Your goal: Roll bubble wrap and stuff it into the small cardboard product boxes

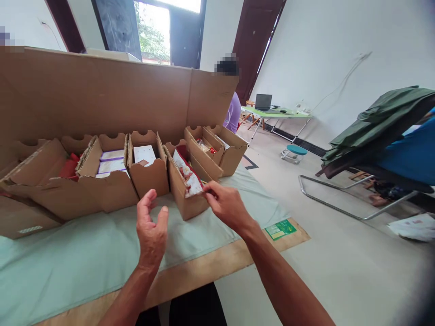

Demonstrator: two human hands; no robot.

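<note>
A narrow cardboard box (pixel 190 206) stands on the cloth-covered table, turned at an angle to its neighbours. Inside it lies a white printed packet (pixel 193 183) with red-brown patterns and a red edge; whether it is cloth or paper I cannot tell. My right hand (pixel 226 201) pinches at the packet's near right corner, close to the box's rim. Left of that box, my left hand (pixel 152 226) hovers over the cloth, fingers curved and apart from the thumb, holding nothing. Beyond it is a box with white cards (pixel 144 155).
More open cardboard boxes line the table: one has white, purple-edged packets (pixel 112 164), another red material (pixel 70 166). A tall cardboard panel (pixel 118 95) rises behind them. Behind its right end sits a person in purple (pixel 233 113). A folding chair (pixel 356 208) is at right.
</note>
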